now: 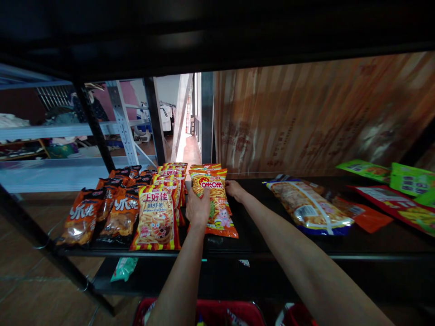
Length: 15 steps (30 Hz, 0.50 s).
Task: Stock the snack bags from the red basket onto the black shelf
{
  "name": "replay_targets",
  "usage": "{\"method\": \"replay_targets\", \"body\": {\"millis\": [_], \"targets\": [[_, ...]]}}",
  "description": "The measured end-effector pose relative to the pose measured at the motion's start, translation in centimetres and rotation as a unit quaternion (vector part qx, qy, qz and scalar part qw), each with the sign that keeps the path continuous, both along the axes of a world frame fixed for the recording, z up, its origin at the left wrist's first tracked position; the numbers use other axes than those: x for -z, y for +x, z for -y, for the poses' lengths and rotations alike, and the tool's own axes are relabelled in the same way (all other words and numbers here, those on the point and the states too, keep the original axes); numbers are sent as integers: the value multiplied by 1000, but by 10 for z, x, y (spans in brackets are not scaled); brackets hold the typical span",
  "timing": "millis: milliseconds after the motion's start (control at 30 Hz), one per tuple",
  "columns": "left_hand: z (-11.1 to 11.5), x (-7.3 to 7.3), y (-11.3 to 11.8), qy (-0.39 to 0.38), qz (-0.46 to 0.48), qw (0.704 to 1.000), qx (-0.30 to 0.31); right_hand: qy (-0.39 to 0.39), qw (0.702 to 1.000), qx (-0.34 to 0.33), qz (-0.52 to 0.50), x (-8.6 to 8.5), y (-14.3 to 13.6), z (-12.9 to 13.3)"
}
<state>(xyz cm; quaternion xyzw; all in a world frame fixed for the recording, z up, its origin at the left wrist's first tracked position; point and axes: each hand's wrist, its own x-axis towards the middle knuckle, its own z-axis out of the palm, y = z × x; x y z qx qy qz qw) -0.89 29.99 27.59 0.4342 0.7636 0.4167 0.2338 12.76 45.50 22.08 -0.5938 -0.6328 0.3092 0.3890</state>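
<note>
On the black shelf (253, 226), an orange-and-yellow bag of snack sticks (217, 206) leans upright in front of similar bags (205, 167). My left hand (199, 208) grips its left side, with the thumb across the front. At its upper right edge, my right hand (235, 190) has its fingers curled against the bag; the fingertips are partly hidden. Left of it stands a row of red-and-yellow prawn cracker bags (158, 219), the front one nearest my left hand. Further left are several orange-and-black snack bags (120, 210).
A large clear-fronted snack bag (307, 206) lies to the right, beside orange, red (396, 206) and green packets (365, 170). A dark upper shelf (217, 40) hangs overhead. Black posts (93, 127) stand at left. Below is a red basket (231, 310).
</note>
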Motion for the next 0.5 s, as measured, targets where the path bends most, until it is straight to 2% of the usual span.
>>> {"method": "replay_targets", "body": {"millis": [167,333,500], "targets": [[-1,3,0,2,-3,1000,-4,-1,998,42,54,-8,-1,15],[0,5,0,-2,-1,1000,-4,50,991,107,65,-12,1,52],[2,7,2,-1,-2,1000,-7,25,998,53,11,-9,-1,80]]}}
